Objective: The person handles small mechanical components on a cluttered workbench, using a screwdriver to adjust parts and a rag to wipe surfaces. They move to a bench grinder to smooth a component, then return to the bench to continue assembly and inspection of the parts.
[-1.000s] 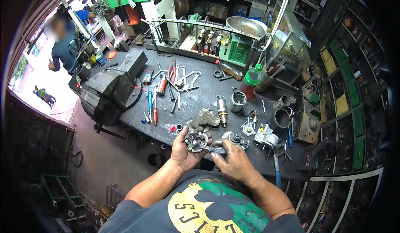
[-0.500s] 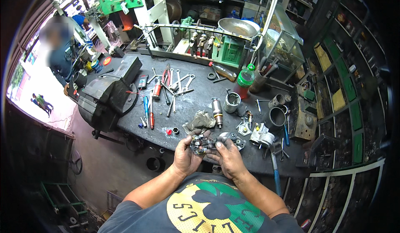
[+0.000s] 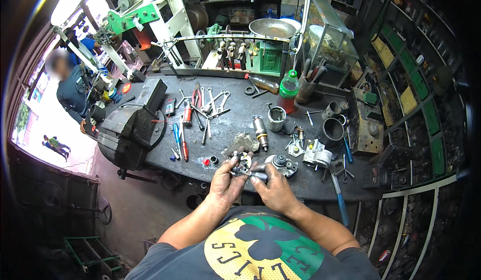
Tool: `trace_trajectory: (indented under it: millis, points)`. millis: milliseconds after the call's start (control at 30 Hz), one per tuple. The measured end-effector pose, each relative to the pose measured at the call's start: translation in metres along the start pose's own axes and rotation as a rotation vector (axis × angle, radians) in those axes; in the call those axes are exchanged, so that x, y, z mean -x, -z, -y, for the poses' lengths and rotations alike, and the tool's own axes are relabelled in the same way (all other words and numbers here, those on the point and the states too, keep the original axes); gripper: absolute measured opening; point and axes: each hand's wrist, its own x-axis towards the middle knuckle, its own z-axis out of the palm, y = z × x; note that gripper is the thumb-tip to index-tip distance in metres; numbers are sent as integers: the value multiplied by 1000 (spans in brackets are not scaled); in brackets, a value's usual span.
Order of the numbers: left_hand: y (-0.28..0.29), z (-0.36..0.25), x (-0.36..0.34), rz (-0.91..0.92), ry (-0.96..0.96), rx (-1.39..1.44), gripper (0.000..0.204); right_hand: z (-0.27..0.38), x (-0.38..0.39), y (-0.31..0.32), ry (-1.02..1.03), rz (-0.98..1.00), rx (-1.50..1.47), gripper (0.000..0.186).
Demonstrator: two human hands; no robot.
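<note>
Round metal part (image 3: 244, 160), in the head view, sits in the left hand (image 3: 225, 184), its fingers curled around the rim, by the near edge of the worktop (image 3: 229, 129). The right hand (image 3: 275, 190) has its fingers closed on the grey handle of a screwdriver (image 3: 258, 176), which points left toward the part; whether its tip touches is too small to tell. Just beyond the hands lies a crumpled grey cloth (image 3: 244, 143), with a metal cylinder (image 3: 261, 132) to its right. A geared housing (image 3: 283, 165) rests just beside the right hand. Left of the part are a red cap (image 3: 206, 163) and a small dark ring (image 3: 214, 160). Farther left lie a red-handled screwdriver (image 3: 185, 152) and a big black vise (image 3: 123, 137). Spanners (image 3: 218, 101) lie spread farther back.
</note>
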Motion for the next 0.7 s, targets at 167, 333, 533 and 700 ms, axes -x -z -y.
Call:
trace_trajectory:
  millis: [167, 333, 533, 700]
  points:
    - [-1, 4, -1, 26, 0, 20, 33, -7, 2, -7, 4, -31, 22, 28]
    - [-3, 3, 0, 15, -7, 0, 34, -7, 1, -8, 79, -71, 61, 27]
    - [2, 5, -1, 46, -33, -27, 31, -12, 2, -13, 160, -95, 110, 29]
    - [-15, 12, 6, -18, -162, -146, 32, -12, 1, -15, 235, -109, 217, 33]
